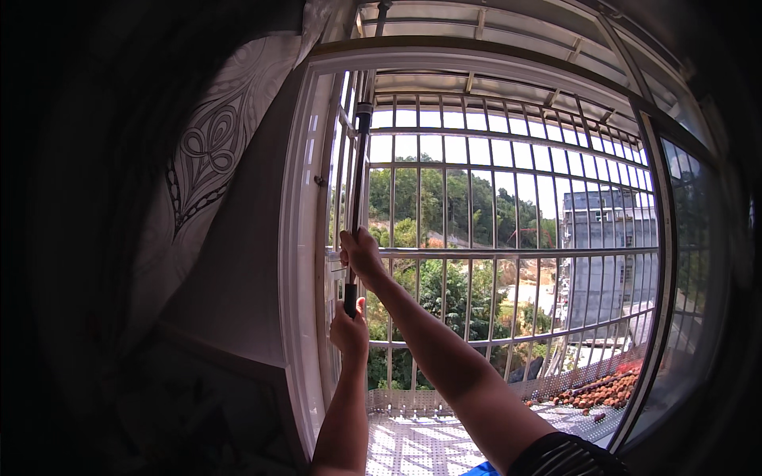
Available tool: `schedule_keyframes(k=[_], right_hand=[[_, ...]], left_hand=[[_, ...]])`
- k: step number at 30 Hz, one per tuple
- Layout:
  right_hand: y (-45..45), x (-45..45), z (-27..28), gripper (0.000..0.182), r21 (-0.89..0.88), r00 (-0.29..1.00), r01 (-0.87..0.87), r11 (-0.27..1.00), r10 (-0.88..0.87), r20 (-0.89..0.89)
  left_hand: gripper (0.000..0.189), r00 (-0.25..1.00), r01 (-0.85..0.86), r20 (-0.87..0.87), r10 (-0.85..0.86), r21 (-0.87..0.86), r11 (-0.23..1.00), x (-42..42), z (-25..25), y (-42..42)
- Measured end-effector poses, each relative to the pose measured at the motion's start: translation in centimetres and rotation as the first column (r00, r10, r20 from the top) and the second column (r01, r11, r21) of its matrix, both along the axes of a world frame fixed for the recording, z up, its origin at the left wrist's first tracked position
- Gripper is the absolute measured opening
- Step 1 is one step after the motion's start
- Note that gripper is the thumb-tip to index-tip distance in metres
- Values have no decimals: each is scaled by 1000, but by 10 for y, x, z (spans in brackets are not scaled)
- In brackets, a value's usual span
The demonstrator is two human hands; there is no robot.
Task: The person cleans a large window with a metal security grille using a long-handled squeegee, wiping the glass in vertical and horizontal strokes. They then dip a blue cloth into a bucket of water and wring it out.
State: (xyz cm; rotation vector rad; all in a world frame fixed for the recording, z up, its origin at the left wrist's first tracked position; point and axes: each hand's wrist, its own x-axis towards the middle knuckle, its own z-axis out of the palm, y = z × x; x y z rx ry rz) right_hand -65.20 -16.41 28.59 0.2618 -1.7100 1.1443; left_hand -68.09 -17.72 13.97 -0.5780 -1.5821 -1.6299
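Note:
Both of my hands are on a long dark pole [359,172] that stands nearly upright in the left part of a window opening. My left hand [350,332] is wrapped around the dark grip [351,297] at its lower end. Higher up, my right hand [362,257] closes around the shaft. A collar [364,108] joins the shaft to a further section above. That section passes behind the top bar of the window frame [476,52], and more of it shows through the upper pane. The pole's far end is not clearly visible.
A metal security grille [506,253] stands outside the opening, above a perforated metal sheet [411,440]. Several round brown items [601,390] lie on the sheet at right. A sliding glass pane [690,285] is at right, a patterned curtain [208,143] at left.

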Motion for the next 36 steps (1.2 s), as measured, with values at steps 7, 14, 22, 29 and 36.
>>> schedule_keyframes(k=[7,14,22,29,36], right_hand=[[42,-10,-58,23,78,995,55,995,-49,-82],[47,5,-109,21,124,995,93,988,-90,-29],[48,23,-157,10,128,996,55,990,-64,67],[46,27,-182,9,129,997,44,991,-52,63],[53,20,-201,8,144,991,117,983,-126,51]], left_hand=[[29,994,111,-30,-108,115,987,-1,-53,37],[31,998,45,45,-45,3,999,23,-96,29],[41,972,177,164,-168,-40,983,30,-139,29],[34,999,-2,46,1,31,1000,19,-176,51],[35,978,165,122,-168,31,986,10,-200,63]])
